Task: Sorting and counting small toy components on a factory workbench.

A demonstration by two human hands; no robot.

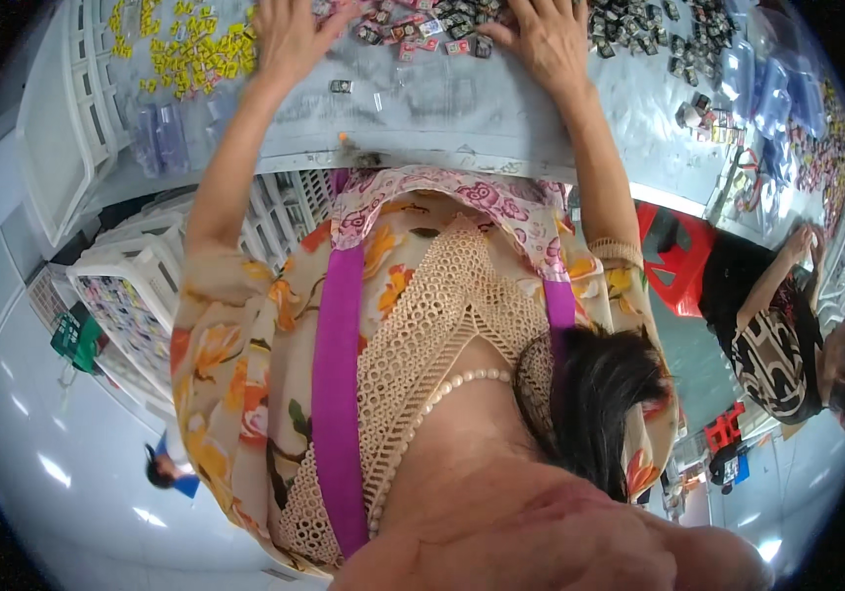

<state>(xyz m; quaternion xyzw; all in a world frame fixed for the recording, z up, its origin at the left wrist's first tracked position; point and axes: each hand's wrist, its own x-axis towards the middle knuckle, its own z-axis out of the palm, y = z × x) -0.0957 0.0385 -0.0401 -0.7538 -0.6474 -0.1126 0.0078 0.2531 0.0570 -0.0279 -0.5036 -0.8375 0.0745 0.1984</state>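
Both of my hands reach to the far side of the grey tabletop [422, 128], their fingertips partly cut off by the upper edge of the picture. My left hand [292, 41] is open, palm down, its thumb stretched toward a loose pile of small pink and black block-like pieces [429, 32]. It lies between that pile and a spread of small yellow pieces [191, 49]. On the pile's other side my right hand [549, 41] is also open, fingers apart, with small black pieces [644, 34] beyond it. One dark piece [341, 87] sits alone, nearer to me.
Clear plastic containers stand at the left [160, 138] and right. A white plastic crate [73, 128] leans at the left edge, above stacked white crates [132, 286]. On the right are a red plastic stool [674, 266] and another person [782, 340] working at a table.
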